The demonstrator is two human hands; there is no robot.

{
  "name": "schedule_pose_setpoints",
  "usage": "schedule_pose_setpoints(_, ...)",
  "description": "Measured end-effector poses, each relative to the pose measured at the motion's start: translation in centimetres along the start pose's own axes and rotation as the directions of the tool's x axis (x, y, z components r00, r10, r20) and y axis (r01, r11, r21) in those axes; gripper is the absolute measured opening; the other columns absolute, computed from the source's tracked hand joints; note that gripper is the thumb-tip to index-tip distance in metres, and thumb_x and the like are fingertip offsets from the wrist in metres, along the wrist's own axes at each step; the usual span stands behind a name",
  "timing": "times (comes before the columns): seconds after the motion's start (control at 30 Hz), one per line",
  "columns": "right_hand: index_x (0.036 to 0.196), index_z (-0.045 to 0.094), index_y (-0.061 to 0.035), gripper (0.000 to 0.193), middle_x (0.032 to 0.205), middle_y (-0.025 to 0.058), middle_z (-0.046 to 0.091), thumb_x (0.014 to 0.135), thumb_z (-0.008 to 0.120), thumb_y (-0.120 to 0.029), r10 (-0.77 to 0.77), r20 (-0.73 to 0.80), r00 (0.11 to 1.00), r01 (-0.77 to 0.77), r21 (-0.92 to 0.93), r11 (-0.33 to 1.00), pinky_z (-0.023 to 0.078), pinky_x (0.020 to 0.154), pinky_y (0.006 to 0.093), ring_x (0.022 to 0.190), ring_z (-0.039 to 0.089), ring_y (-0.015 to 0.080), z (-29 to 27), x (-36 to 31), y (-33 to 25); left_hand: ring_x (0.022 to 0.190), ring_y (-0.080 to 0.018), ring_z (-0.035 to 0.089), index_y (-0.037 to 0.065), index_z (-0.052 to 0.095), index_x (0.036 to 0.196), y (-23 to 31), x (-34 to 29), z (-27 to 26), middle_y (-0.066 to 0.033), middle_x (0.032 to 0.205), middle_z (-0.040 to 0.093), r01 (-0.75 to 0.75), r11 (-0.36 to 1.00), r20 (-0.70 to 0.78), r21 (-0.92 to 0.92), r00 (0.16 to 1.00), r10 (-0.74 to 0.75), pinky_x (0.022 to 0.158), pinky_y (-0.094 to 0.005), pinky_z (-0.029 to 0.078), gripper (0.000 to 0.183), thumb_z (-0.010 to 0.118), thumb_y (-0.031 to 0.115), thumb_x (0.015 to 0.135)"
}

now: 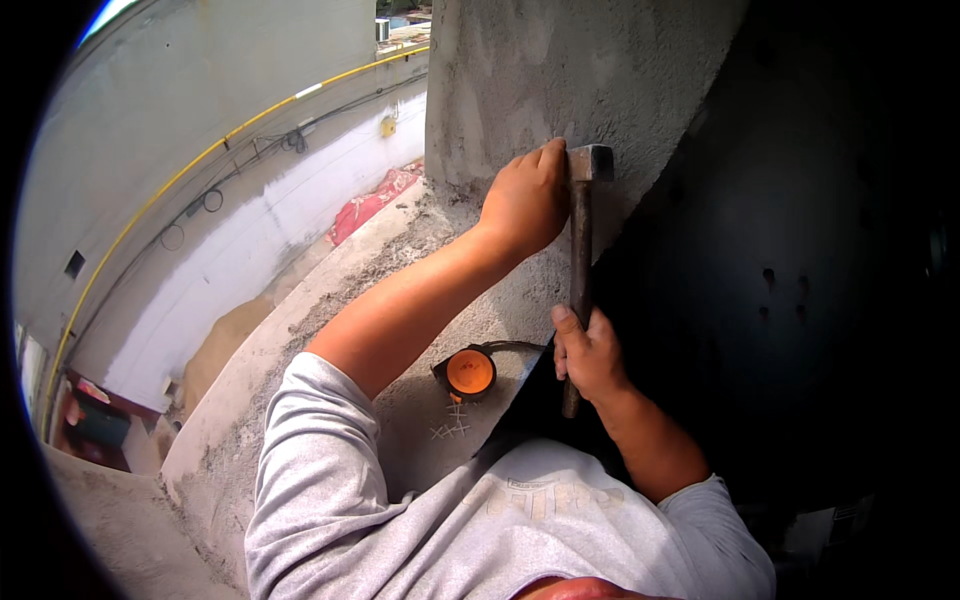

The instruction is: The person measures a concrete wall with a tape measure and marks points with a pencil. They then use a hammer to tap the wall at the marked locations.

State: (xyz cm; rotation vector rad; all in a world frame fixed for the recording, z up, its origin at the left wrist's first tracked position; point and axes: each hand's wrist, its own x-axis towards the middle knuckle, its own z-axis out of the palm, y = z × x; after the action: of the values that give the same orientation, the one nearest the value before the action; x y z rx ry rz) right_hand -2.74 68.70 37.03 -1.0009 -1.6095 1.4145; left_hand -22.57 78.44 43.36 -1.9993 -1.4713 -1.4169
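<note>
My right hand [592, 358] is wrapped round the lower part of a hammer's dark wooden handle [580, 240]. The hammer stands nearly upright, its metal head [590, 163] up against the rough grey wall. Raised to that wall, my left hand [525, 203] has its fingers closed right beside the head. Whatever the left fingers pinch, if anything, is hidden behind the hand and the hammer. Below my left forearm, an orange and black tape measure [470, 372] lies on the concrete sill, with several small cross-shaped spacers [450, 424] near it.
The rough concrete wall [560, 70] rises in front of me. Left of the sill, the drop opens toward another building's wall with a yellow pipe [190, 163] and dark cables. A red patterned sheet [370, 203] lies beyond the sill. The right side is in deep shadow.
</note>
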Motion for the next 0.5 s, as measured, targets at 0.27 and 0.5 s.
schedule_pose_setpoints(0.27,0.093,0.050,-0.0086,0.036,0.061,0.0005,0.049,0.110,0.063,-0.038,-0.015,0.035,0.999,0.013,0.052,0.999,0.045,0.040,0.0288,0.043,0.050,0.0111,-0.3,0.5,1.8,0.098,-0.0418,0.070,-0.013,0.051,0.139,0.2,-0.3,1.8,-0.0274,0.121,0.070,-0.038,0.992,-0.100,0.117,0.994,0.050,0.091,-0.0454,0.056,0.058,0.066,0.003,0.086)
schedule_pose_setpoints(0.5,0.088,0.050,-0.0081,0.038,0.060,0.0013,0.049,0.110,0.062,-0.037,-0.014,0.049,0.999,0.011,0.076,0.997,0.046,0.040,0.0297,0.043,0.049,0.0121,0.1,0.4,2.3,0.098,-0.0411,0.071,-0.013,0.052,0.138,0.2,-0.8,1.8,-0.0298,0.123,0.070,-0.027,0.988,-0.067,0.150,0.997,0.037,0.090,-0.0450,0.057,0.057,0.065,0.004,0.085)
